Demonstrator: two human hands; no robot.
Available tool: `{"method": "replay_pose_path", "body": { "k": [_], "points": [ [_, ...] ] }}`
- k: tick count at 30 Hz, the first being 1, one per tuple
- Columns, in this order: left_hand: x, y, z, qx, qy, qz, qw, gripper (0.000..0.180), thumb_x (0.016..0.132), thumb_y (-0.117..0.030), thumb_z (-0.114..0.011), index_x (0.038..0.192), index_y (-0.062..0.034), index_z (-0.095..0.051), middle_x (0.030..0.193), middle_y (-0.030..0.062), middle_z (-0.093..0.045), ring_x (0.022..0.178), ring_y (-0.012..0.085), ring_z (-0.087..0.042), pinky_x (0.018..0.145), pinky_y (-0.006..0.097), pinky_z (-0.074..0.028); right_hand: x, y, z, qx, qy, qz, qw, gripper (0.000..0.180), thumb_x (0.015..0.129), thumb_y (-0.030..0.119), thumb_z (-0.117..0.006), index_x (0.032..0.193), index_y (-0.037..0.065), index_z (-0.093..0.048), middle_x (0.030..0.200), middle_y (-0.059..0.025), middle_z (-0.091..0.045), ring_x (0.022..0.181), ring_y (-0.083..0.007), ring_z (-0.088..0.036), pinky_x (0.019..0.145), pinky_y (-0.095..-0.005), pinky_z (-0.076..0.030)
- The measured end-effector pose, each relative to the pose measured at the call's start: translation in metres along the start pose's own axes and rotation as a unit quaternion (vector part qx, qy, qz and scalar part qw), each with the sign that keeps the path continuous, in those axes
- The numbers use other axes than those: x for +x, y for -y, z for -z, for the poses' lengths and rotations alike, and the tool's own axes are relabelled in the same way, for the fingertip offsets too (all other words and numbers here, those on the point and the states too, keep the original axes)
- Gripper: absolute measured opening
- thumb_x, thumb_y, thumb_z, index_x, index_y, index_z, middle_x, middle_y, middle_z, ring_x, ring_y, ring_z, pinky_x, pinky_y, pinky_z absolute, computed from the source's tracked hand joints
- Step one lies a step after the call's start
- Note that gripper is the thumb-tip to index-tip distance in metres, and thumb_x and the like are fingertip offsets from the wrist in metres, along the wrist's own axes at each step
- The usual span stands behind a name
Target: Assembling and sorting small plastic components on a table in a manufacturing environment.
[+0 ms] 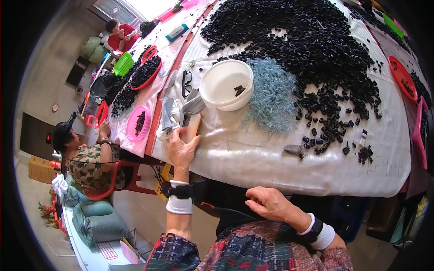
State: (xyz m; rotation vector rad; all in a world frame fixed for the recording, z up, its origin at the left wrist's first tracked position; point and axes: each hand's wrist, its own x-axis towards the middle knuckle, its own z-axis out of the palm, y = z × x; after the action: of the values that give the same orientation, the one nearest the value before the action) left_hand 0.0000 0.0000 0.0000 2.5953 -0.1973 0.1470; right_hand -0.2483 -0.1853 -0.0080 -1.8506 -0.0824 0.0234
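Note:
My left hand [181,151] is at the near left edge of the cloth-covered table, its thumb and fingers around the lower end of a smartphone [193,123] with an orange edge. Bunched grey cloth [192,106] and black-framed glasses [186,84] lie just beyond the phone. My right hand [271,204] hangs in front of the table's near edge with its fingers curled in; nothing shows in it. A white plastic bowl [217,97] with a few black pieces inside stands on the table beyond my hands. Beside the bowl is a pile of small clear bluish pieces [272,95].
A large heap of small black parts [289,40] covers the far table. Loose black pieces, a small vial [363,137] and a grey pad [294,149] lie at the right. A person in camouflage [92,162] sits left, near a pink basket [138,123]; another in red [122,38] sits farther off.

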Motion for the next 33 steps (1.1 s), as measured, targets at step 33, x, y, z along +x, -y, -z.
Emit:
{"method": "replay_pose_path", "body": {
  "k": [33],
  "points": [
    [0.025,-0.025,0.027,-0.007,0.019,-0.264,0.964,0.033,0.066,-0.030,-0.074,0.095,-0.0143,-0.067,0.098,0.0078,-0.060,0.099,0.0310,-0.053,0.092,0.039,-0.039,-0.004,-0.009,0.006,-0.016,-0.008,-0.057,0.998,0.022,0.081,0.018,-0.059,0.093,0.000,-0.058,0.077,-0.0155,-0.061,0.072,-0.0314,-0.060,0.065,-0.0383,-0.048]
  ]
}}
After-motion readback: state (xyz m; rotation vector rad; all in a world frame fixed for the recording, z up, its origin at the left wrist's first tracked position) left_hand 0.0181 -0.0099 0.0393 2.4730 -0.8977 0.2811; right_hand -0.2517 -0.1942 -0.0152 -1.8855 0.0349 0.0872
